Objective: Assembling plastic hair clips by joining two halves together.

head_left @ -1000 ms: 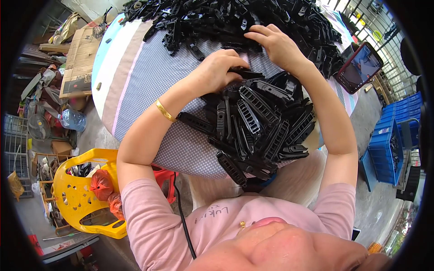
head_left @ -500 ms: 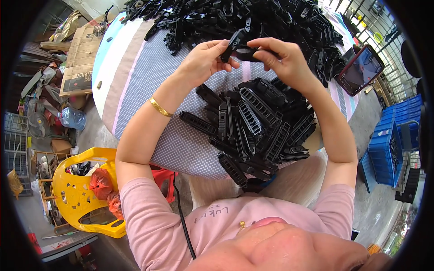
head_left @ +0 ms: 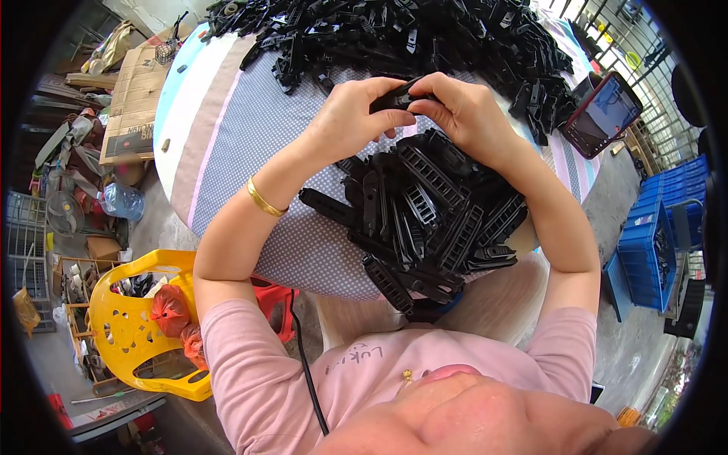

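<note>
Between my two hands is a black plastic part [head_left: 393, 98], held over the middle of the table; fingers cover much of it. My left hand [head_left: 349, 115] pinches its left end between thumb and fingers. At the other end, my right hand [head_left: 469, 114] closes thumb and fingertips on it. Whether it is one piece or two pressed together is hidden. Just below the hands lies a heap of long black plastic pieces [head_left: 425, 208], several with ladder-like slots. Beyond the hands spreads a larger pile of black plastic parts [head_left: 349, 38].
A dotted and striped cloth covers the round table [head_left: 250, 152]. At its right edge stands a propped phone [head_left: 604, 117]. A yellow plastic chair [head_left: 121, 318] with red bags [head_left: 170, 309] is at the left. Blue crates [head_left: 644, 262] stand at the right. A black cable [head_left: 305, 364] hangs across my front.
My hands have come together. The two black pieces that were apart, one in each hand, now meet between my fingers, and my left hand has turned over them.
</note>
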Action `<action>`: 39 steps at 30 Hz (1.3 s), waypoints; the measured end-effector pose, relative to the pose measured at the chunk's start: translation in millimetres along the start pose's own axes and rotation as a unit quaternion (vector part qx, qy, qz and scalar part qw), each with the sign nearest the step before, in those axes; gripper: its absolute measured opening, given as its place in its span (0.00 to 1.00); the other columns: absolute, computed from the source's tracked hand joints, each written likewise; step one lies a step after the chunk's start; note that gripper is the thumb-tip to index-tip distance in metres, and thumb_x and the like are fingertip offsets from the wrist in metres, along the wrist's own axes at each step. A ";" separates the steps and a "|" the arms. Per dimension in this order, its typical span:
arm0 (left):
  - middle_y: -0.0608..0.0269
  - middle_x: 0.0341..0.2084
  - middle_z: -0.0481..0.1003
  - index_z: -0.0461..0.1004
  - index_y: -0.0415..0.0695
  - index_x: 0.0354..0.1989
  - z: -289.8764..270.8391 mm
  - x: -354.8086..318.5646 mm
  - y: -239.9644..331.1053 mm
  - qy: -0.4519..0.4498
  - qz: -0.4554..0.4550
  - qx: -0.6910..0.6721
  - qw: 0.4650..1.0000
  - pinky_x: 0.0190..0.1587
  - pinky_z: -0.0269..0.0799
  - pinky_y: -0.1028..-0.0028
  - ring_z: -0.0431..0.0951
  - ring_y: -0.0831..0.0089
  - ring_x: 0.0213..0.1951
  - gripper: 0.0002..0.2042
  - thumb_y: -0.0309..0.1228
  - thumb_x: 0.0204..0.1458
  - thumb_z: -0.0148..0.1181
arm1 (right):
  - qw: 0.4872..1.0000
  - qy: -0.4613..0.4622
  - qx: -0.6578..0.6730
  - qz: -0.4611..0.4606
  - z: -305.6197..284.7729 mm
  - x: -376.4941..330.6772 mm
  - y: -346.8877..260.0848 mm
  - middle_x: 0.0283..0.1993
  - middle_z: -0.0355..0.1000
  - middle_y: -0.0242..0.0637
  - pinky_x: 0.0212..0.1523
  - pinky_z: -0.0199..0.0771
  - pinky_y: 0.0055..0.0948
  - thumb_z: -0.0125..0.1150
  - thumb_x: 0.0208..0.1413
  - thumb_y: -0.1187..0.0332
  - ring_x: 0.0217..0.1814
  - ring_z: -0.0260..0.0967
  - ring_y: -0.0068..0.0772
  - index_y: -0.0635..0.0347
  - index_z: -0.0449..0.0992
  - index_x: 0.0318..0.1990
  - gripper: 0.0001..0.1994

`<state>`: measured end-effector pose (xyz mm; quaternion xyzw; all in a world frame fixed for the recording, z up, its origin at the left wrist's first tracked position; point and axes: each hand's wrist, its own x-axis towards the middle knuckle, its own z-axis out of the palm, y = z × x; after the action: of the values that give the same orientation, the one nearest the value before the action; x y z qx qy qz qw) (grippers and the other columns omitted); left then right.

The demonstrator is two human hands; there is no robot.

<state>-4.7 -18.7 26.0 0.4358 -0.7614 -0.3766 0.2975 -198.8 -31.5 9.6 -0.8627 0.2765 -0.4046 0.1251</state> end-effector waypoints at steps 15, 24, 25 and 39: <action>0.48 0.29 0.76 0.73 0.37 0.42 -2.1 -2.1 -3.1 0.049 0.177 0.207 0.961 0.33 0.72 0.70 0.77 0.59 0.30 0.16 0.31 0.45 0.62 | 0.991 -0.068 -0.108 -0.042 -18.9 0.7 7.6 0.32 0.73 0.40 0.44 0.68 0.32 0.69 0.38 0.67 0.37 0.71 0.39 0.63 0.74 0.40 0.20; 0.51 0.34 0.74 0.74 0.39 0.43 3.2 -2.2 -13.8 -0.063 0.241 0.165 0.954 0.40 0.69 0.69 0.75 0.62 0.37 0.19 0.42 0.50 0.57 | 0.949 -0.130 0.241 0.155 -22.0 1.9 50.8 0.30 0.74 0.33 0.34 0.67 0.20 0.58 0.52 0.61 0.32 0.65 0.17 0.62 0.77 0.40 0.14; 0.54 0.35 0.72 0.74 0.41 0.44 1.0 -2.9 -13.5 -0.126 0.188 0.107 0.968 0.44 0.67 0.70 0.72 0.66 0.40 0.19 0.43 0.52 0.54 | 0.971 -0.082 0.160 0.158 -19.7 1.4 57.9 0.34 0.73 0.36 0.37 0.69 0.24 0.54 0.55 0.61 0.35 0.68 0.24 0.58 0.76 0.43 0.13; 0.60 0.36 0.74 0.74 0.40 0.39 -58.1 16.4 -56.4 0.041 0.007 0.438 0.898 0.49 0.67 0.69 0.71 0.64 0.44 0.12 0.29 0.45 0.60 | 0.947 -0.143 -0.264 0.111 -6.2 11.4 57.8 0.32 0.72 0.38 0.40 0.71 0.35 0.61 0.45 0.59 0.38 0.70 0.41 0.54 0.76 0.35 0.12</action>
<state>58.2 -70.5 12.4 0.5320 -0.8395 0.0153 0.1099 -219.3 -85.3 -4.7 -0.8774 0.4469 -0.1726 -0.0248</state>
